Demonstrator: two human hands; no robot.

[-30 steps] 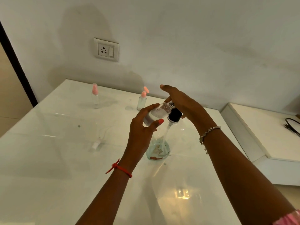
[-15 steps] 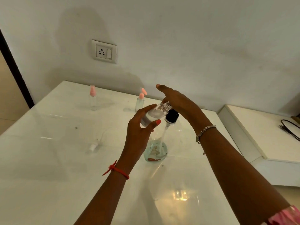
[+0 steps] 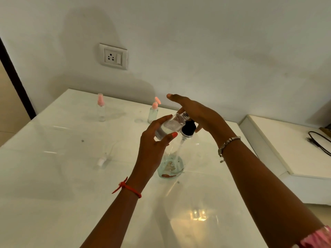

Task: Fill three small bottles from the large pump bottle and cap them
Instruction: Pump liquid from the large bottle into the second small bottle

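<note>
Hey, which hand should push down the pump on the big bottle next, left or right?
Right. The right hand lies flat over the black pump head of the large bottle. The left hand is occupied, gripping the small bottle tilted beside that pump.

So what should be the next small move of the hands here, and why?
Probably the right hand should press the black pump head down. The left hand holds the small bottle tilted, with its open neck up at the pump under the right palm. The bottle seems only partly filled, and it has no cap on yet.
</note>
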